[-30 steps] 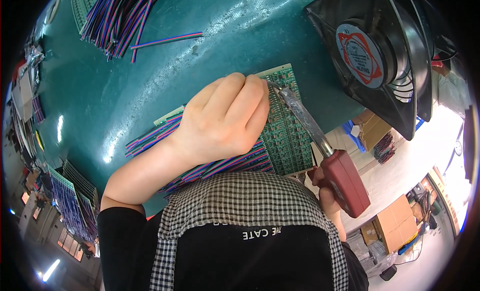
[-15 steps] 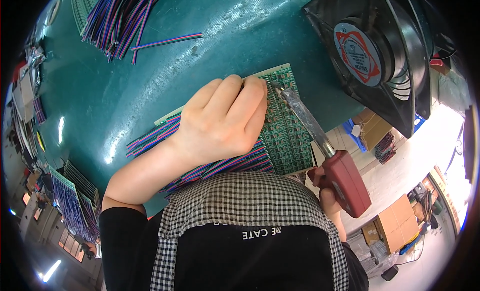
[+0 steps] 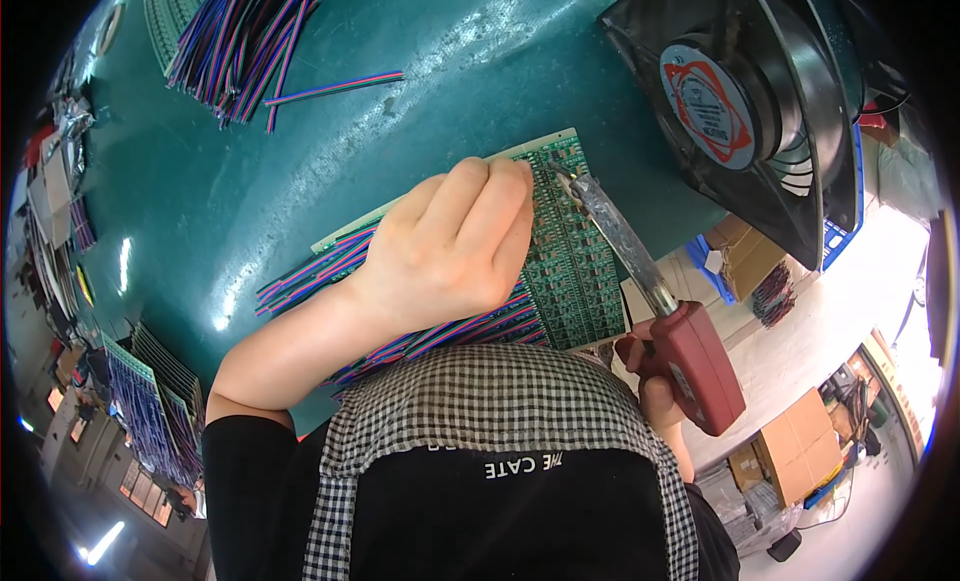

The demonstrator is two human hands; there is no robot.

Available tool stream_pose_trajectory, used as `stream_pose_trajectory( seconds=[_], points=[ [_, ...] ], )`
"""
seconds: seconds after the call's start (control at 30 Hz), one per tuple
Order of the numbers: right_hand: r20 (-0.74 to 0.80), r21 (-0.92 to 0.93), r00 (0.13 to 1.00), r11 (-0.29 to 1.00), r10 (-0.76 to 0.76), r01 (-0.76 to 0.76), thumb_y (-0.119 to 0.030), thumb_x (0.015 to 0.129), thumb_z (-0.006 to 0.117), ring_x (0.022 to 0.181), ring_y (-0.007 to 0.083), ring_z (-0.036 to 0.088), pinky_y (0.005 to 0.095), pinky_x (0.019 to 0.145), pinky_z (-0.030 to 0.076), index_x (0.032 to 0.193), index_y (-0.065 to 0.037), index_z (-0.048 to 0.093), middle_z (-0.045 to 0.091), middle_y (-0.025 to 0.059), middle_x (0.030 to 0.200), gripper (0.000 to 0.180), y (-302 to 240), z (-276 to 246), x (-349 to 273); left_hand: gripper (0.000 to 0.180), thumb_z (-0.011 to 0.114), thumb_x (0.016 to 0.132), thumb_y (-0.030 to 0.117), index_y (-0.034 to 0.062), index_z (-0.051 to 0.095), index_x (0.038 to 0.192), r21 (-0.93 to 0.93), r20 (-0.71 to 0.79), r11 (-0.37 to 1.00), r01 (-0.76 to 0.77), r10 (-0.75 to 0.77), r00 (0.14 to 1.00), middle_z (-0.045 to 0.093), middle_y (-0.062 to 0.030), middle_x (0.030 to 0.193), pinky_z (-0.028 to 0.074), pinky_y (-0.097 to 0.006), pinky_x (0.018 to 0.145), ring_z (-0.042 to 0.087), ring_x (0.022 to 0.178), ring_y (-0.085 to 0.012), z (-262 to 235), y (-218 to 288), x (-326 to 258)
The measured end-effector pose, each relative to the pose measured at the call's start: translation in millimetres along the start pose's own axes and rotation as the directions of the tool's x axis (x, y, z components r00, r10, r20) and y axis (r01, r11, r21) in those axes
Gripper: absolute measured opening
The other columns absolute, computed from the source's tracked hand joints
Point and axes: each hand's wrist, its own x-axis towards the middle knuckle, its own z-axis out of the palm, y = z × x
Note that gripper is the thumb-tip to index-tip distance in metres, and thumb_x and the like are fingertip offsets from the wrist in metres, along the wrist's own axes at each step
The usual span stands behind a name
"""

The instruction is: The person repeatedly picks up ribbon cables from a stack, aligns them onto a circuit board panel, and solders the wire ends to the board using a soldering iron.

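A green circuit board panel (image 3: 585,271) with rows of small parts lies on the table close to my apron. Multicoloured wires (image 3: 320,271) run across its left part, under my left hand and forearm. My left hand (image 3: 450,236) rests over the board with its fingers curled together; what they pinch, if anything, is hidden beneath them. My right hand (image 3: 660,401), mostly hidden, grips the dark red handle of a soldering gun (image 3: 700,366). Its metal barrel slants up and left over the board, with the tip near the upper edge, just right of my left fingertips.
A large black fan (image 3: 735,101) stands at the right of the green table (image 3: 440,111). A bundle of wires (image 3: 240,51) lies at the far left on another board (image 3: 160,21), with a few strands beside it. Wired boards (image 3: 145,391) stand at the left. Cardboard boxes (image 3: 800,446) sit lower right.
The soldering gun has shifted very slightly at the board's upper edge. My left hand stays in nearly the same place; the whole view has drifted a little.
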Motion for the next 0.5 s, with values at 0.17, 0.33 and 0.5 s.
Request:
stream_pose_trajectory(
  seconds=[0.17, 0.33, 0.5],
  points=[
    [0.023, 0.036, 0.996, 0.995, 0.09, -0.091, -0.054, 0.075, 0.077, 0.072, 0.0157, 0.064, 0.0271, 0.068, 0.05, 0.115, 0.002, 0.058, 0.066, 0.0049, 0.082, 0.071, -1.3, -1.1, -3.6, 0.011, 0.062, 0.063, 0.005, -0.0019, 0.063, 0.072, 0.026, 0.002, 1.0, -0.004, 0.004, 1.0, 0.056, -0.0081, 0.082, 0.04, -0.022, 0.05, 0.055, 0.068, -0.0161, -2.1, 0.2, -6.8],
    [0.022, 0.103, 0.994, 0.989, 0.106, -0.107, -0.059, 0.075, 0.076, 0.073, 0.0145, 0.062, 0.0279, 0.067, 0.048, 0.12, 0.001, 0.054, 0.066, 0.0074, 0.094, 0.078, -8.3, 8.2, -6.0, 0.025, 0.068, 0.065, 0.005, -0.0014, 0.067, 0.089, 0.039, 0.094, 0.996, 0.084, -0.088, 0.992, 0.06, -0.0073, 0.089, 0.048, -0.026, 0.059, 0.061, 0.08, -0.0177, -17.9, 6.7, -9.0],
    [-0.036, 0.21, 0.999, 0.977, 0.036, -0.027, -0.055, 0.078, 0.074, 0.067, 0.0145, 0.057, 0.0267, 0.061, 0.045, 0.123, 0.0, 0.05, 0.062, 0.0118, 0.108, 0.075, -10.2, 16.6, -10.8, 0.026, 0.065, 0.076, 0.005, 0.003, 0.065, 0.102, -0.046, 0.312, 0.92, 0.389, -0.357, 0.88, 0.061, -0.0118, 0.099, 0.05, -0.04, 0.077, 0.061, 0.093, -0.0298, -53.9, -32.4, 6.2]
  ],
)
